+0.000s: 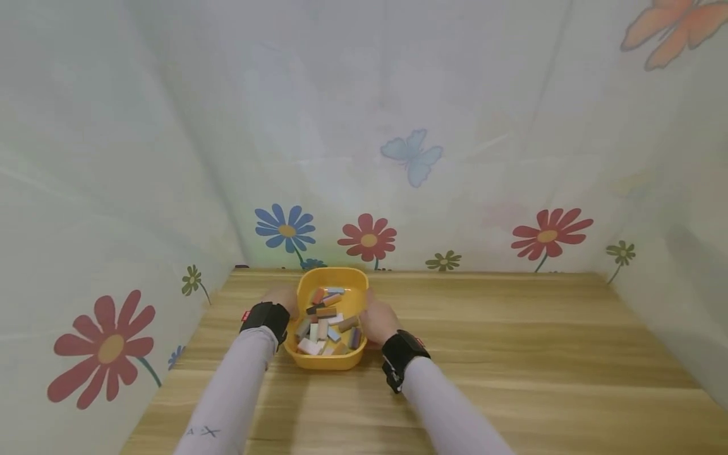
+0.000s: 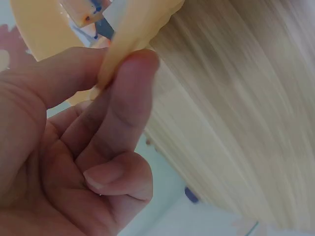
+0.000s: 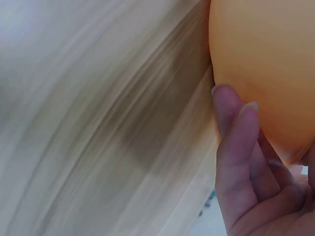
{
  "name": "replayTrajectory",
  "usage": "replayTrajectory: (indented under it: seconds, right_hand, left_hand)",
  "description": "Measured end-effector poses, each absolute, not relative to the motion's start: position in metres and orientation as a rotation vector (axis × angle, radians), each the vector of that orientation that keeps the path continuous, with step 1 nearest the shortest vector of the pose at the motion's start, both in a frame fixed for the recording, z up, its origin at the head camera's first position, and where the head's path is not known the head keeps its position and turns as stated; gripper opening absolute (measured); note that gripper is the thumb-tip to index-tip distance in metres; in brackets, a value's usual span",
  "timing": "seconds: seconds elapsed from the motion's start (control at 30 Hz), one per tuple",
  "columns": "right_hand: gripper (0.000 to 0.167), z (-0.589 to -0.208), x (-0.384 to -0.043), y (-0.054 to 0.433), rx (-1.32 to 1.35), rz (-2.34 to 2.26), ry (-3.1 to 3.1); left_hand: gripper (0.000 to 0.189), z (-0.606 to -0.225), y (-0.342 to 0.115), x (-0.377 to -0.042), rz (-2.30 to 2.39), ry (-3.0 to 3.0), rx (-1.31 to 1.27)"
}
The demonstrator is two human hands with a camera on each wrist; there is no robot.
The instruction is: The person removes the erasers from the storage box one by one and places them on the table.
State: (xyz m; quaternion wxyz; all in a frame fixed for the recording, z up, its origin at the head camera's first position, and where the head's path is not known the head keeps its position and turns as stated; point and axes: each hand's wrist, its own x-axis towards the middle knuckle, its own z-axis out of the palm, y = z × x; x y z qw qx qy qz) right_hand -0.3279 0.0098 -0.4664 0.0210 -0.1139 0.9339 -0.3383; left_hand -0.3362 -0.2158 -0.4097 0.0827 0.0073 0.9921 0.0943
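Note:
A yellow plastic basin (image 1: 328, 363) sits at the back left of the wooden table, with several small coloured blocks (image 1: 327, 312) lying loose inside. On its left side, my left hand (image 1: 283, 298) holds the rim. The left wrist view shows that hand's thumb and fingers pinching the basin's edge (image 2: 142, 19). My right hand (image 1: 380, 321) grips the opposite side. Close up in the right wrist view, its fingers (image 3: 241, 162) lie against the basin's outer wall (image 3: 266, 54), and the thumb is mostly cut off at the frame's right edge. Whether the basin's bottom touches the table is unclear.
The wooden tabletop (image 1: 512, 341) stretches off to the right of the basin. A pale cloth backdrop (image 1: 483, 126) printed with flowers and butterflies rises behind the table and along both sides. Black bands (image 1: 405, 355) circle both wrists.

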Motion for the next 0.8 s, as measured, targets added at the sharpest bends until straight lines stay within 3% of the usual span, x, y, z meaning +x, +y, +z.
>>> replayTrajectory:
  seconds: [0.27,0.4,0.8]
  right_hand:
    - [0.058,-0.463,-0.316,0.062,-0.361,-0.967,2.917]
    - [0.059,-0.461,-0.309,0.081,-0.343,-0.995,2.902]
    - [0.061,-0.461,-0.297,0.131,-0.325,-1.054,2.874]
  left_hand:
    - [0.025,-0.439,-0.181,-0.325,0.647,2.899,0.068]
    - [0.034,-0.445,-0.158,-0.317,0.542,2.914,0.089]
    - [0.021,-0.443,-0.108,-0.304,0.378,2.901,0.373]
